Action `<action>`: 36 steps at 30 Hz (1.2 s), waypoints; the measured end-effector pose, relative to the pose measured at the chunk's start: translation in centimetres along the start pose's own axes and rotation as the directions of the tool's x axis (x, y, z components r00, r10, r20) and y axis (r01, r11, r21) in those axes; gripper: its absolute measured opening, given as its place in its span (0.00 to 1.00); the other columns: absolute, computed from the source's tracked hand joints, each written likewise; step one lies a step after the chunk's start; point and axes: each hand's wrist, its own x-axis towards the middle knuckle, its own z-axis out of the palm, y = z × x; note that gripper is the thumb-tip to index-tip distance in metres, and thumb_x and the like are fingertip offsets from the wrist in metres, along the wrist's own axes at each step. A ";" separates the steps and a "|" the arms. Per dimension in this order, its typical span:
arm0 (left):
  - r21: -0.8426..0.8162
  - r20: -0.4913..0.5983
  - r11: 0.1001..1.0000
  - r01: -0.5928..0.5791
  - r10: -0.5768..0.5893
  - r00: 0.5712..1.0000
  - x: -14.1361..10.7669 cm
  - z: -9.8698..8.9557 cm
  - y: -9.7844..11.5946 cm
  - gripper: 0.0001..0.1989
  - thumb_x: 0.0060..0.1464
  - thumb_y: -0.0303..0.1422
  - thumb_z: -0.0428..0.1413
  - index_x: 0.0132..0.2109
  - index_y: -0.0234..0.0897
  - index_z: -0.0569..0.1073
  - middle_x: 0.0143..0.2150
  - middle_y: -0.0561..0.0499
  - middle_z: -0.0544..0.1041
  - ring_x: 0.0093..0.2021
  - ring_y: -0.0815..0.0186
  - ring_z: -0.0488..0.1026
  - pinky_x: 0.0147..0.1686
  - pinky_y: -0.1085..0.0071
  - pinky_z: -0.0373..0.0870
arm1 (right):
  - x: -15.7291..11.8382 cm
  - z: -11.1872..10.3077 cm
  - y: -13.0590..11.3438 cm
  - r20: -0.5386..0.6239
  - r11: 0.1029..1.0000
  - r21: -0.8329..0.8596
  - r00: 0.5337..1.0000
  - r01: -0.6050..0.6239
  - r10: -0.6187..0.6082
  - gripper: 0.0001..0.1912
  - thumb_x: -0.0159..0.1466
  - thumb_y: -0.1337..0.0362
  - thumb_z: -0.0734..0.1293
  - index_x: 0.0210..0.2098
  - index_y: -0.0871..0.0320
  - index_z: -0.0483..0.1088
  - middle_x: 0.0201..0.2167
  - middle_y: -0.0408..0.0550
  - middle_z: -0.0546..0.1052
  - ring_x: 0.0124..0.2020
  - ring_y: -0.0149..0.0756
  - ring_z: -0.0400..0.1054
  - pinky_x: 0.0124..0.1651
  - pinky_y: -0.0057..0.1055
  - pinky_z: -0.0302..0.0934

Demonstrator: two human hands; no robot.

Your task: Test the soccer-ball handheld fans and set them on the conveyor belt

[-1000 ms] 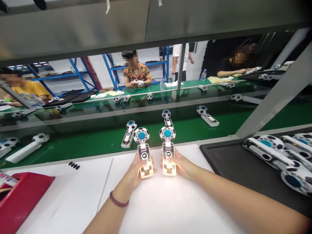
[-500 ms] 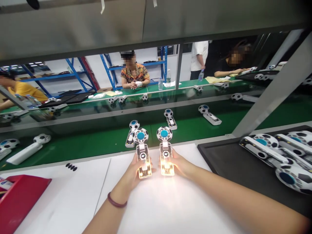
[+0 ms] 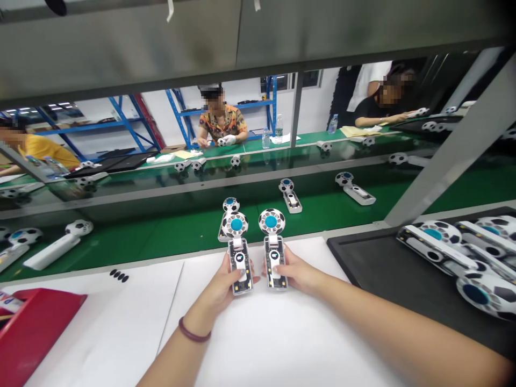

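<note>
My left hand [image 3: 223,284] is closed round the clear handle of a soccer-ball handheld device [image 3: 237,247], its thumb lying on the white strip. Beside it, my right hand [image 3: 300,270] grips a second soccer-ball handheld device [image 3: 273,245] the same way. Both stand tilted up over the white table top, apart from each other. Each has a round black-and-white head with a blue centre, a small round display, and circuit parts showing through the handle. Their handle lights are off. Behind the left one, a similar device [image 3: 231,203] on the green belt is partly hidden.
A black tray [image 3: 363,269] at right bears several such devices. More lie on the green belt [image 3: 258,228] ahead. Left are a red bin [image 3: 44,328] and several small black ovals [image 3: 119,276]. A metal post [image 3: 451,145] slants at right. Co-workers sit opposite.
The bright lights in both held handles have gone out. Devices on the near belt have shifted right, and those on the far lane left. The co-worker opposite now has a ball-patterned piece in hand.
</note>
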 end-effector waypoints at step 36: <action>0.065 -0.070 0.995 -0.076 0.080 0.994 -0.1 0.3 -0.6 0.31 0.40 0.31 0.64 0.49 0.42 0.55 0.35 0.51 0.71 0.33 0.64 0.71 0.43 0.55 0.68 | -0.4 0.6 -0.4 0.012 0.979 -0.190 0.998 0.068 -0.067 0.36 0.47 0.63 0.72 0.49 0.55 0.49 0.35 0.45 0.69 0.36 0.37 0.67 0.40 0.37 0.60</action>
